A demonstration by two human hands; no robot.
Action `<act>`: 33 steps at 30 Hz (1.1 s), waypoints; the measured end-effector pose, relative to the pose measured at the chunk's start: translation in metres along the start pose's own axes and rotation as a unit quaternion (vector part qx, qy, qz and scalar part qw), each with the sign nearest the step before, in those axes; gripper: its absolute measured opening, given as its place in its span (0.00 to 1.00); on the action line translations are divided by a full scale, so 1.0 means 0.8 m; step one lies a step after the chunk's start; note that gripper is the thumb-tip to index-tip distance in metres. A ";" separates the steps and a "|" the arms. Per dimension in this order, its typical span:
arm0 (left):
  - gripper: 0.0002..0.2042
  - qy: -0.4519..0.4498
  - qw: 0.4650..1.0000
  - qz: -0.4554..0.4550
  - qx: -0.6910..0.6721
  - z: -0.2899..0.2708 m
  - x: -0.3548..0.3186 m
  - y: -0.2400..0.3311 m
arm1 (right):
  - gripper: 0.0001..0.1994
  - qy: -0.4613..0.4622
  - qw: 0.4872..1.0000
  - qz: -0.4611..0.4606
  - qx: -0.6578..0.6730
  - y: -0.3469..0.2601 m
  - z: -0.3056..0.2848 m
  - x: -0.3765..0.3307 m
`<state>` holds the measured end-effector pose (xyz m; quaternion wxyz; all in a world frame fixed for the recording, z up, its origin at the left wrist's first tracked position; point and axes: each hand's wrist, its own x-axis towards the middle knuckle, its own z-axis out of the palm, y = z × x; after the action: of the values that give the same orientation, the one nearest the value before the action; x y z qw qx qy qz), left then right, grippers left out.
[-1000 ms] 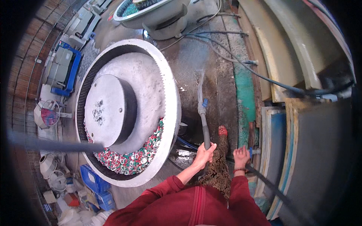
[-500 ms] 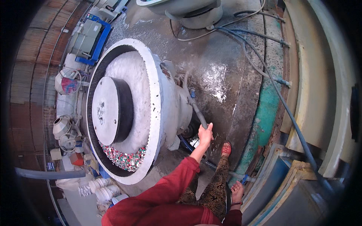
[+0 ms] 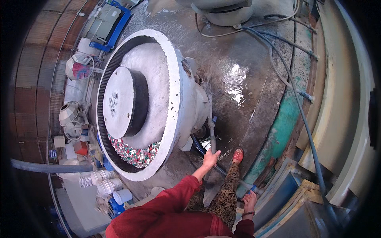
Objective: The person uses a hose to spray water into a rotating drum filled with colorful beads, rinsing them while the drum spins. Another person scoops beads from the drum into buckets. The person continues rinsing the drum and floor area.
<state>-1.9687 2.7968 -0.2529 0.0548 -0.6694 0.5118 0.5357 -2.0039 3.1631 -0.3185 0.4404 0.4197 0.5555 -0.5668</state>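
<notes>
My left hand [image 3: 211, 158] is closed around a grey hose [image 3: 213, 139]. Beyond the hand, the hose points away from me along the base of a large round tub machine [image 3: 174, 91]; what looks like water sprays against that base. Inside the tub, pale whitish material surrounds a raised hub [image 3: 119, 103], and small red, green and white pieces [image 3: 133, 152] gather at its near side. Low on the right, my right hand [image 3: 250, 201] has loosely bent fingers and nothing visible in it. Close by its fingertips is a pipe with a blue valve [image 3: 254, 188].
Wet floor [image 3: 234, 85] spreads right of the tub. Hoses [image 3: 291, 83] cross the floor toward green-edged ground [image 3: 278, 131]. Troughs [image 3: 293, 186] stand close on my right. White buckets [image 3: 109, 186] lie at the lower left; another round machine [image 3: 230, 16] stands at the far side.
My left hand has come nearer to me with the hose, whose far part now lies lower along the tub's base. My view has shifted slightly; the right hand stays beside the valve.
</notes>
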 end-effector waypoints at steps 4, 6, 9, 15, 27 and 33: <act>0.25 0.039 0.984 0.060 0.162 -0.024 -0.020 -0.079 | 0.14 -0.012 0.999 -0.030 -0.021 0.001 0.017 -0.002; 0.27 0.015 0.986 0.053 0.155 -0.042 -0.059 -0.054 | 0.14 -0.024 0.997 -0.041 -0.054 0.011 0.021 0.003; 0.27 0.032 0.977 0.117 0.173 -0.054 -0.095 -0.075 | 0.15 -0.053 0.990 -0.064 -0.117 0.026 0.025 0.003; 0.25 0.017 0.982 0.155 0.104 -0.077 -0.176 -0.095 | 0.18 -0.066 0.935 -0.228 -0.264 0.079 0.037 -0.010; 0.23 0.036 0.979 0.121 0.163 -0.276 -0.289 -0.416 | 0.27 -0.283 0.689 -0.592 -0.307 0.290 0.222 -0.270; 0.22 0.092 0.979 0.058 0.173 -0.428 -0.309 -0.555 | 0.25 -0.327 0.642 -0.541 -0.435 0.350 0.256 -0.318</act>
<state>-1.3879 2.9480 -0.1291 0.0913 -0.6657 0.6375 0.3769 -1.6647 2.9684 -0.1398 0.3406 -0.4079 0.6855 -0.4977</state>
